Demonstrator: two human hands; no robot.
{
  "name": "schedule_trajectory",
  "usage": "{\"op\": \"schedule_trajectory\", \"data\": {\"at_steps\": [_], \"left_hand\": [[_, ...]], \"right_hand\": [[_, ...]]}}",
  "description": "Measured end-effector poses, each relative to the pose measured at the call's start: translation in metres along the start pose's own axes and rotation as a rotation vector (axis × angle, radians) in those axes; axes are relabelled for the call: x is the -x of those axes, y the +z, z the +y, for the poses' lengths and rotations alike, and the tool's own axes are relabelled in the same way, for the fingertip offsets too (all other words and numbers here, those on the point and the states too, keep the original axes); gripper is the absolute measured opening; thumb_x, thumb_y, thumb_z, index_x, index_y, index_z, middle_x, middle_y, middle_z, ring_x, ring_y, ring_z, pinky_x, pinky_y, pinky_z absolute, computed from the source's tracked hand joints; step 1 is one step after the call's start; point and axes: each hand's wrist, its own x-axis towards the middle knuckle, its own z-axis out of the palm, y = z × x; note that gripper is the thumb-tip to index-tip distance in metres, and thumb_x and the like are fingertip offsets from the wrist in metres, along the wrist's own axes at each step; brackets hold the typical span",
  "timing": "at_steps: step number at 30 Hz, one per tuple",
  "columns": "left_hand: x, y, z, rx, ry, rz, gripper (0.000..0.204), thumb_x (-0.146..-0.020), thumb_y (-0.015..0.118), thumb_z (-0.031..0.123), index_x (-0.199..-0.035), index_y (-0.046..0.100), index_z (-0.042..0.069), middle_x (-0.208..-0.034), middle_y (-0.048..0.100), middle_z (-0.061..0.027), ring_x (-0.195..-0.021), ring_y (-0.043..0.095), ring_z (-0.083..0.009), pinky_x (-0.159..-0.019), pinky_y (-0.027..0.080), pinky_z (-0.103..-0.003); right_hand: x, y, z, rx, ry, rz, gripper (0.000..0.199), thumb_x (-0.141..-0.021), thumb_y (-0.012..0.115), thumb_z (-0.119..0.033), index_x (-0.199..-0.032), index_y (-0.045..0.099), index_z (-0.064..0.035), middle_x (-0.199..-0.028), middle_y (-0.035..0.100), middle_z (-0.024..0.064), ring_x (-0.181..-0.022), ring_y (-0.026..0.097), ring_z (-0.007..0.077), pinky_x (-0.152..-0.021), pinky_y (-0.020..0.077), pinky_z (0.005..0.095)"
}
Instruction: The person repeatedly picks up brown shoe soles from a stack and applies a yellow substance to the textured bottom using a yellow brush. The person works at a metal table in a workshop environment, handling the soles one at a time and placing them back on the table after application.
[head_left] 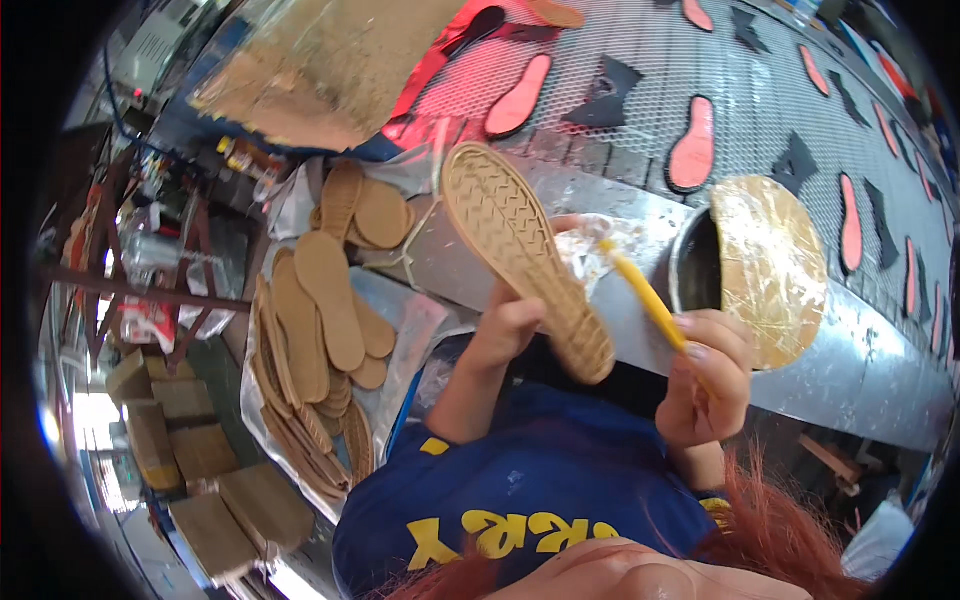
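My left hand (512, 322) is closed around the side of a tan shoe sole (512, 232), holding it up at a slant with the zigzag tread in view. The sole's other face is hidden. To its right, my right hand (708, 378) grips a slim yellow stick-shaped tool (645, 298) near its lower end. The tool's upper tip points toward the sole and looks a little apart from it; what kind of head it has I cannot make out. Just beyond my right hand stands a round metal pot (690, 262), partly covered by a tan, shiny half-round lid (770, 270).
At my left, many tan soles (330, 300) lie heaped on plastic sheeting. A mesh conveyor (640, 150) across the metal bench (610, 335) carries pink-topped soles (692, 150) and black cut pieces (607, 95). A stained board (310, 70) stands far left, cardboard boxes (245, 515) lower left.
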Motion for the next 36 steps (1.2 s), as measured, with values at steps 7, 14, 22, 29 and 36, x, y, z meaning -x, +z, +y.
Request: {"op": "schedule_trajectory", "data": {"at_steps": [7,14,22,29,36], "left_hand": [[0.01,0.009,-0.009,0.523,-0.285,0.012,0.079,-0.087,0.047,0.052,-0.14,0.029,-0.005,-0.129,0.043,-0.0286,-0.067,0.055,-0.02,-0.056,0.047,-0.03],[0.028,0.021,-0.007,0.538,-0.39,0.12,0.08,-0.092,0.034,0.058,-0.145,0.022,-0.001,-0.136,0.033,-0.0389,-0.072,0.053,-0.0272,-0.054,0.046,-0.032],[0.024,0.012,-0.011,0.564,-0.521,0.073,0.078,-0.094,0.036,0.053,-0.147,0.015,0.0,-0.139,0.015,-0.0465,-0.063,0.056,-0.0218,-0.06,0.052,-0.034],[0.014,0.017,-0.007,0.693,-0.464,-0.243,0.079,-0.092,0.046,0.05,-0.147,0.015,0.001,-0.145,0.012,-0.04,-0.071,0.055,-0.0175,-0.063,0.054,-0.031],[-0.001,0.014,-0.019,0.843,-0.49,-0.067,0.073,-0.095,0.034,0.054,-0.146,0.021,0.003,-0.138,0.031,-0.0359,-0.069,0.062,-0.0208,-0.055,0.056,-0.034]], "right_hand": [[-0.01,0.001,0.032,0.063,-0.038,-0.005,0.024,-0.079,0.061,0.006,-0.103,0.061,0.001,-0.098,0.065,0.0177,-0.085,0.063,0.0313,-0.074,0.0505,0.0373],[-0.002,0.006,0.04,0.093,-0.086,-0.022,0.03,-0.068,0.063,0.003,-0.098,0.063,0.0005,-0.094,0.065,0.0135,-0.082,0.063,0.0283,-0.071,0.0514,0.0365],[0.012,-0.005,0.039,-0.406,0.397,-0.057,0.019,-0.085,0.056,0.006,-0.102,0.061,0.0023,-0.091,0.063,0.0086,-0.079,0.059,0.0153,-0.071,0.0473,0.0258],[0.01,-0.008,0.053,0.132,0.248,0.039,0.023,-0.08,0.06,0.008,-0.103,0.06,0.0036,-0.089,0.063,0.0123,-0.074,0.06,0.0193,-0.065,0.0476,0.0278],[0.035,0.016,-0.015,-0.221,0.07,-0.18,0.031,-0.069,0.065,0.009,-0.099,0.062,0.0018,-0.089,0.064,0.0134,-0.073,0.062,0.0267,-0.066,0.0506,0.0323]]}}
